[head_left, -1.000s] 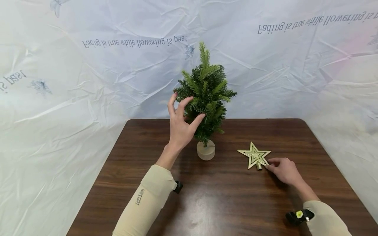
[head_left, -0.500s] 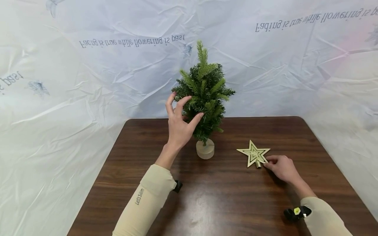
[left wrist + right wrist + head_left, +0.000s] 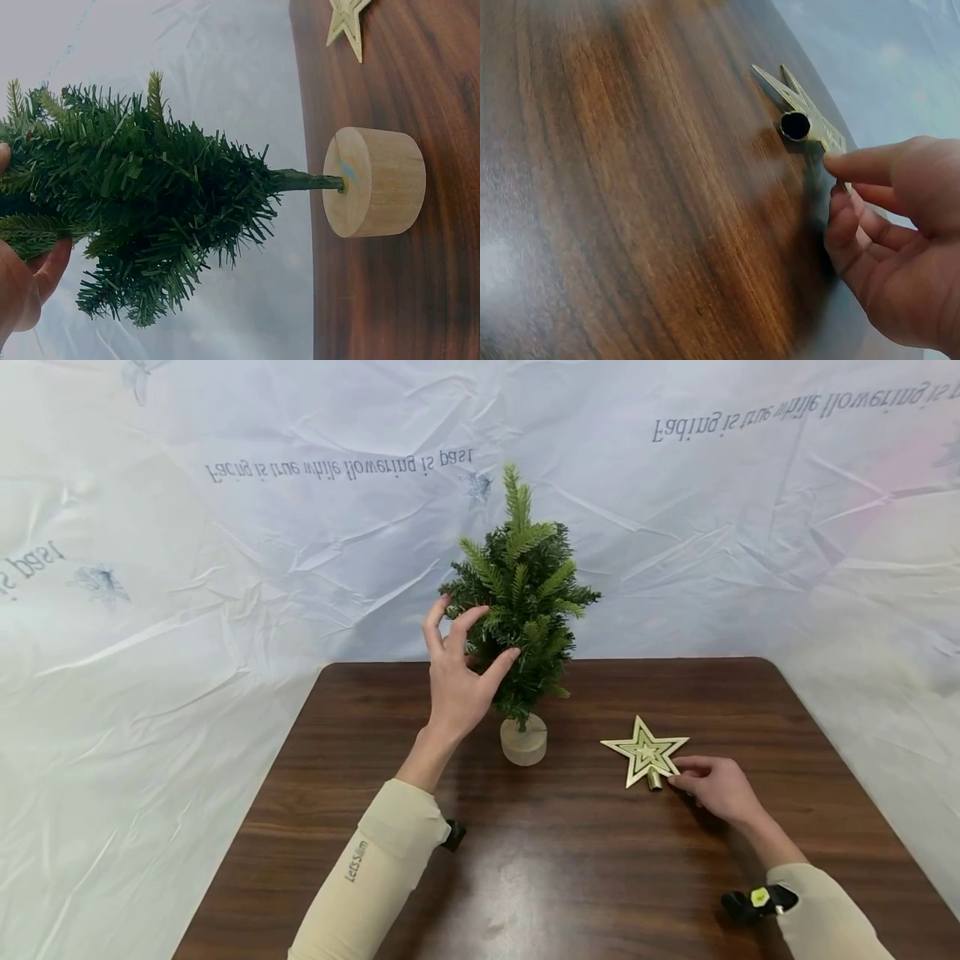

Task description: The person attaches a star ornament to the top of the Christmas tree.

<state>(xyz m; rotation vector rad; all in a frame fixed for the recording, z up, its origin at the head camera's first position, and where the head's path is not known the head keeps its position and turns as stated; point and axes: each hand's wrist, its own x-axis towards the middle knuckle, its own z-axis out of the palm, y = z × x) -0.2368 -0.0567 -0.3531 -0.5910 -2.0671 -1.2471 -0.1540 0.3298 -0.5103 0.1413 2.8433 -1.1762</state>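
Observation:
A small artificial Christmas tree (image 3: pixel 536 602) stands upright on a round wooden base (image 3: pixel 523 742) at the back middle of the table. My left hand (image 3: pixel 459 685) holds its left side, thumb and fingers curved round the branches; some fingertips are lost among the needles. In the left wrist view, the trunk (image 3: pixel 304 180) runs bare into the base. To the right of the tree is a gold star tree topper (image 3: pixel 645 753) with a short socket (image 3: pixel 655 779). My right hand (image 3: pixel 720 789) pinches one lower point of it between thumb and fingers. The socket's round opening (image 3: pixel 795 126) faces the right wrist camera.
The dark brown wooden table (image 3: pixel 570 860) has rounded far corners. A wrinkled white sheet (image 3: pixel 337 543) with printed lettering hangs behind it and along both sides. Black wrist straps (image 3: pixel 757 903) sit by both sleeves.
My right hand and the star have shifted very slightly to the left. The left hand keeps its hold on the tree, which stays in place.

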